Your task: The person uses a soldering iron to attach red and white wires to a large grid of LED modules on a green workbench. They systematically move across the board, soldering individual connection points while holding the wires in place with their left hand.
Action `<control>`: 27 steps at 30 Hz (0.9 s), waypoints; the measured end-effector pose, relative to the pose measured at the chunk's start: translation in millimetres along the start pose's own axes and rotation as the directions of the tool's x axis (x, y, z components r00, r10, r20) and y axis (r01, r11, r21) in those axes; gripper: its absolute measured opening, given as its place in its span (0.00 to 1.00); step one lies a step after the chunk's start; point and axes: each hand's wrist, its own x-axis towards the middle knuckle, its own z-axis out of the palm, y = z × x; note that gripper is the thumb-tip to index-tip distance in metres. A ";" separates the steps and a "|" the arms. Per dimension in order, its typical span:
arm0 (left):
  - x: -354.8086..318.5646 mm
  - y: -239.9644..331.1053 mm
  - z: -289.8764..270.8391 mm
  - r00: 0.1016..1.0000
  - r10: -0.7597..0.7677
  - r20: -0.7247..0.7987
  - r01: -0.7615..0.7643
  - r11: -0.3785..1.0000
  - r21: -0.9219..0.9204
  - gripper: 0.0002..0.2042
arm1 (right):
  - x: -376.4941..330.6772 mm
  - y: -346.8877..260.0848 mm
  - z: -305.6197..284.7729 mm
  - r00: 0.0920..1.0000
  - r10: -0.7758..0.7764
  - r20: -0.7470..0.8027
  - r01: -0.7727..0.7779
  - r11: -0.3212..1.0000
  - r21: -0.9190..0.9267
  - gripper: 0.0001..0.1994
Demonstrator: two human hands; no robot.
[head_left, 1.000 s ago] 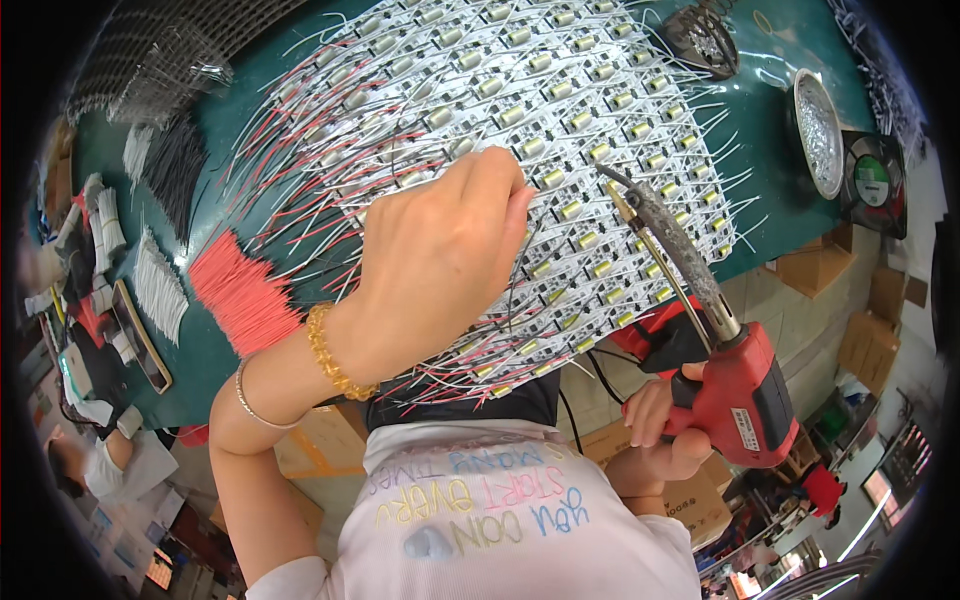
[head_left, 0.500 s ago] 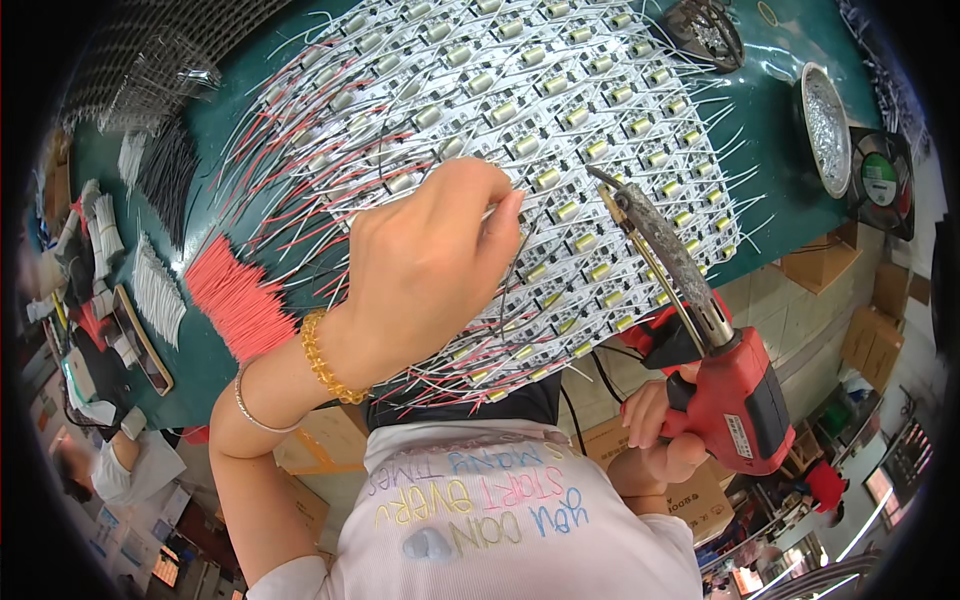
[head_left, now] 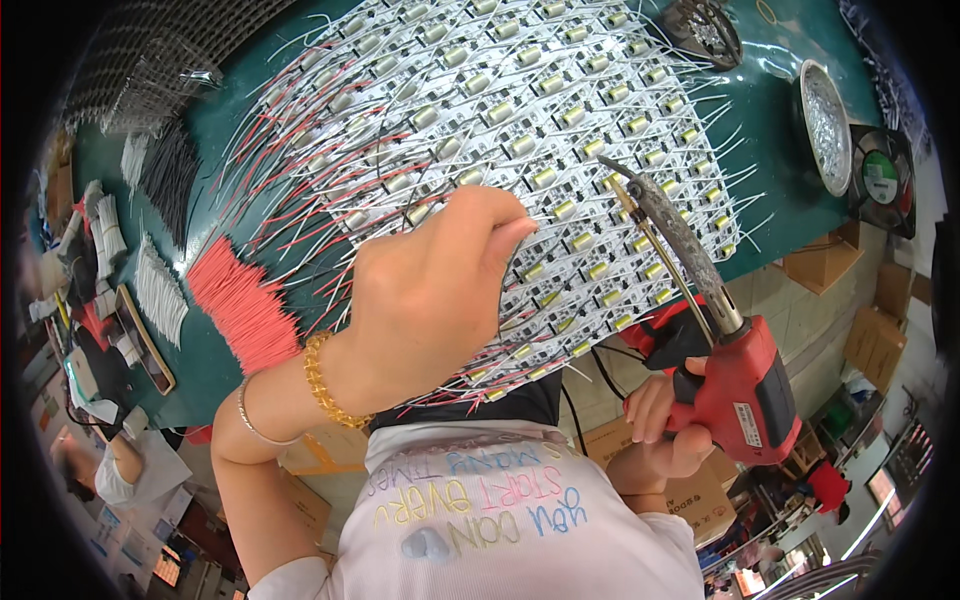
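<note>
A wide panel of white circuit boards [head_left: 585, 115] lies on the green table, dotted with yellowish cylindrical parts and fringed by red, white and dark wires. Over its near left part is my left hand [head_left: 430, 275], thumb and forefinger pinched together. A thin black wire seems to run from that pinch; most of it is hidden under the hand. My right hand [head_left: 665, 430] is wrapped round the grip of a red and black soldering gun [head_left: 745, 390] at the right. Its dark, crusted tip and the thin feed tube beside it point over the boards, right of my left fingertips.
Bundles of cut wires, red [head_left: 243, 303], white [head_left: 160, 290] and black [head_left: 172, 180], lie at the left. A phone-like slab [head_left: 145, 338] is near them. A metal bowl [head_left: 825, 130], a black fan [head_left: 882, 180] and a dark round holder [head_left: 700, 32] stand at the right.
My left hand has shifted slightly right and nearer to me, still pinched. The soldering gun has moved a little to the right and its tip slightly farther away.
</note>
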 end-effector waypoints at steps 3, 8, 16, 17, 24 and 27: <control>2.0 0.8 3.1 0.999 0.000 -0.034 0.000 1.000 0.005 0.03 | -5.5 0.7 1.6 0.998 0.018 -0.061 -0.020 0.999 -0.028 0.29; 11.7 -8.0 -6.2 0.993 0.058 -0.104 -0.042 0.988 0.147 0.04 | -9.8 11.4 -10.9 0.997 -0.068 0.035 0.072 0.991 -0.115 0.42; 8.9 -8.3 4.7 1.000 0.001 0.028 -0.007 0.978 0.207 0.04 | -32.1 21.0 -31.9 0.997 0.061 0.052 -0.061 0.998 -0.002 0.27; 7.5 -9.1 7.0 0.999 0.004 0.036 -0.011 0.977 0.212 0.04 | -40.4 24.0 -32.6 0.997 0.078 -0.019 -0.078 0.997 0.003 0.26; 5.8 -18.5 14.9 0.997 0.076 -0.029 -0.070 0.983 0.170 0.07 | -44.6 41.4 -47.3 1.000 0.005 0.022 0.005 0.896 -0.444 0.40; 6.8 -17.9 15.8 0.999 0.052 -0.014 -0.050 0.989 0.138 0.06 | -45.0 36.2 -39.1 0.983 0.108 -0.145 -0.153 0.928 -0.340 0.19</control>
